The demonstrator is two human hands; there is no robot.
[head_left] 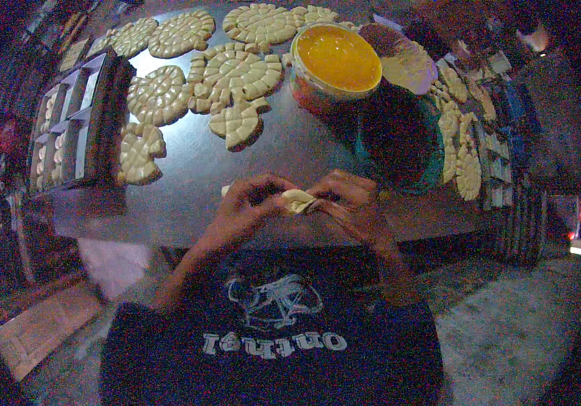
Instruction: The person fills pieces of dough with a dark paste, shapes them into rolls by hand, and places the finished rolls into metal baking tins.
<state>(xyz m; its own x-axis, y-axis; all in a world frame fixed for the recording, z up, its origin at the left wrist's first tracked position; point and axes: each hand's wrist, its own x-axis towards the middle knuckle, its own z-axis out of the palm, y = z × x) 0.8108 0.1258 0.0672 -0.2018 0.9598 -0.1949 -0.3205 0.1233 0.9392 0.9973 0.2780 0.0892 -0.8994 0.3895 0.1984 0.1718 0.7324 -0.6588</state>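
Between my two hands, near the front edge of a metal table (182, 216), is a small piece of pale dough (297, 200), folded or pinched along one side. The fingers of my left hand (253, 203) are closed on its left end, and those of my right hand (346, 201) pinch its right end. A bit of pale dough (225, 191) shows just behind my left hand. Farther back lie several flat rounds of dough cut into pieces, the closest being a small part-round (235, 125).
A clear tub of orange-yellow filling (338, 57) stands at the back right, beside a dark, teal-rimmed container (399, 139). At the left is a compartmented tray (67, 128) with dough pieces in it. More dough rounds (468, 159) lie far right. A wooden board (47, 325) is at lower left.
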